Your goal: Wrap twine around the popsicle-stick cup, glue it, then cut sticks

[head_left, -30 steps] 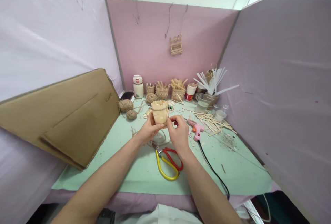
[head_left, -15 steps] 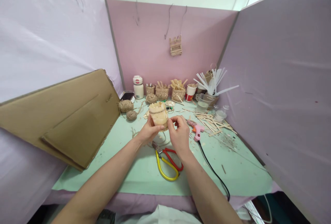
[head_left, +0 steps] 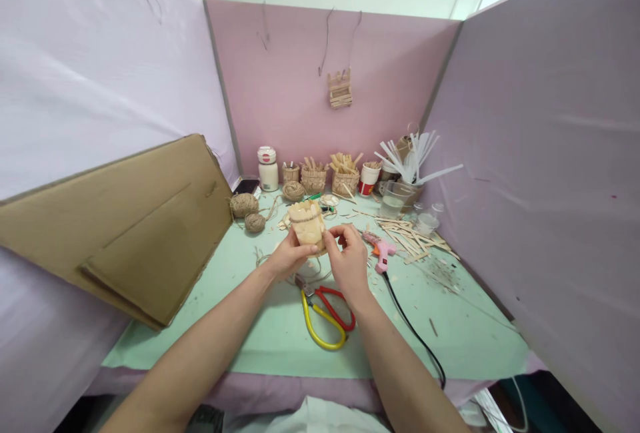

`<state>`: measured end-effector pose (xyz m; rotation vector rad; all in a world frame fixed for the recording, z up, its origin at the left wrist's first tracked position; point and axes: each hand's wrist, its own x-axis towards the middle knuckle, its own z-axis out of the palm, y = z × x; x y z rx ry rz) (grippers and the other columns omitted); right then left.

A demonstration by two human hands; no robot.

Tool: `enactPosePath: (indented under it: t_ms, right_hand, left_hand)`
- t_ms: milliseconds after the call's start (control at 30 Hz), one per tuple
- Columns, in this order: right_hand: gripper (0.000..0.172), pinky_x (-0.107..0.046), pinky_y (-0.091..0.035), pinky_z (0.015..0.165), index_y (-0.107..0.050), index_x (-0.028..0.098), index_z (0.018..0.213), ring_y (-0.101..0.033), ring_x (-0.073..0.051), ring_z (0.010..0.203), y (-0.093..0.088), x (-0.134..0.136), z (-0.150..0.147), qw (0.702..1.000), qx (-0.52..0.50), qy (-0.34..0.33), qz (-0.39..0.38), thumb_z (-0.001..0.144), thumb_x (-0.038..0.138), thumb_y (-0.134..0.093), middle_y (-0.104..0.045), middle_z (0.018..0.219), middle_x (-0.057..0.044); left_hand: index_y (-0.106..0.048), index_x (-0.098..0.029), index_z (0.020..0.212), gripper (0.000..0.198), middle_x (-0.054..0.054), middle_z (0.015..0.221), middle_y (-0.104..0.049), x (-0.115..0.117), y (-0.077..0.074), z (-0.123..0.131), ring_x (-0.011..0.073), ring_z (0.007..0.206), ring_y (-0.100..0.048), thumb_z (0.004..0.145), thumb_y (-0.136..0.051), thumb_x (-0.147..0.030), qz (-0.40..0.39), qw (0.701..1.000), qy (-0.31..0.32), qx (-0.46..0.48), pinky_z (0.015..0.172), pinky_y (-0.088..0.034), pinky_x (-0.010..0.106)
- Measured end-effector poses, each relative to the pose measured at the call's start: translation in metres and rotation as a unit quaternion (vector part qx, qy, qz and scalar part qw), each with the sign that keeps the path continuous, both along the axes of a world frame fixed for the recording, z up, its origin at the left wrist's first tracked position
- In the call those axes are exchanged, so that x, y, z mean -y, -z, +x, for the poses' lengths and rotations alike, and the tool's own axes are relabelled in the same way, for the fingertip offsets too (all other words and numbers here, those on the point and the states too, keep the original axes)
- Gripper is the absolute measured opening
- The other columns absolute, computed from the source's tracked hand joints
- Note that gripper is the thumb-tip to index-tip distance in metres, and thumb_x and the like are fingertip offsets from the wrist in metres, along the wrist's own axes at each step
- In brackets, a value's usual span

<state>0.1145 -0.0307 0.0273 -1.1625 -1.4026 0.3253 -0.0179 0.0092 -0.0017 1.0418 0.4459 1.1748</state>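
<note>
A small cup made of pale wooden pieces (head_left: pixel 307 225), with a band of twine around its upper part, is held up above the table in front of me. My left hand (head_left: pixel 294 254) grips it from the left and below, thumb across its lower front. The fingertips of my right hand (head_left: pixel 349 253) are pinched together at the cup's lower right side; whether a small piece or strand is between them is too small to tell. Below the hands lie scissors (head_left: pixel 327 318) with one yellow and one red handle. A loose loop of twine (head_left: pixel 316 272) is partly hidden behind the hands.
A pink glue gun (head_left: pixel 382 252) with a black cord lies to the right, near scattered wooden strips (head_left: pixel 413 238). Twine balls (head_left: pixel 244 205) sit at left beside leaning cardboard (head_left: pixel 145 240). Stick-filled containers (head_left: pixel 345 183), a white bottle (head_left: pixel 269 170) and glue sticks (head_left: pixel 413 160) line the back.
The cup has tilted slightly and dipped a little. Both hands keep nearly the same place on it; nothing was taken up or let go.
</note>
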Motion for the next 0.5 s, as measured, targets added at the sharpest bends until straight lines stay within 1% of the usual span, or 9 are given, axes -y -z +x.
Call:
enactPosePath:
  t_ms: [100,233,333,400,500]
  right_hand:
    - [0.01,-0.028,-0.04,0.065,-0.057,0.021,0.076,-0.051,-0.016,0.072,0.003,-0.005,0.004,0.997,-0.056,-0.038,-0.036,0.08,0.03,-0.058,-0.058,0.076,0.0]
    - [0.021,-0.028,-0.042,0.063,-0.058,0.021,0.082,-0.05,-0.015,0.069,0.008,-0.013,0.01,0.977,-0.154,-0.11,-0.094,0.073,0.038,-0.066,-0.058,0.075,0.001]
    - [0.029,-0.028,-0.043,0.064,-0.058,0.02,0.085,-0.051,-0.014,0.071,0.009,-0.017,0.015,0.952,-0.219,-0.167,-0.131,0.066,0.037,-0.071,-0.057,0.077,0.001]
    - [0.033,-0.027,-0.042,0.063,-0.057,0.019,0.086,-0.052,-0.014,0.071,0.007,-0.017,0.019,0.929,-0.251,-0.211,-0.172,0.062,0.036,-0.074,-0.057,0.078,0.001]
    - [0.038,-0.026,-0.041,0.059,-0.056,0.019,0.086,-0.054,-0.014,0.069,0.003,-0.016,0.025,0.897,-0.268,-0.268,-0.228,0.057,0.034,-0.076,-0.058,0.078,0.001]
  left_hand:
    - [-0.059,-0.018,0.112,0.054,0.01,0.116,-0.065,0.0,0.0,-0.001,0.0282,0.113,-0.057,0.061,-0.076,-0.01,-0.007,1.0,0.014,0.009,0.103,-0.036,0.047]
    - [-0.058,-0.018,0.114,0.056,0.01,0.118,-0.064,0.001,-0.001,-0.002,0.0284,0.114,-0.056,0.061,-0.075,-0.011,-0.018,0.999,0.048,0.015,0.104,-0.035,0.049]
    - [-0.058,-0.018,0.115,0.056,0.01,0.117,-0.064,0.002,-0.001,-0.004,0.0282,0.111,-0.058,0.062,-0.075,-0.012,-0.018,0.997,0.08,0.006,0.101,-0.037,0.049]
    - [-0.059,-0.018,0.115,0.056,0.011,0.115,-0.065,0.002,0.0,-0.006,0.0282,0.11,-0.058,0.062,-0.075,-0.013,-0.014,0.995,0.096,-0.007,0.1,-0.038,0.049]
    - [-0.059,-0.018,0.116,0.057,0.012,0.117,-0.064,0.003,0.001,-0.008,0.0281,0.109,-0.059,0.062,-0.076,-0.015,-0.009,0.991,0.126,-0.036,0.099,-0.038,0.046]
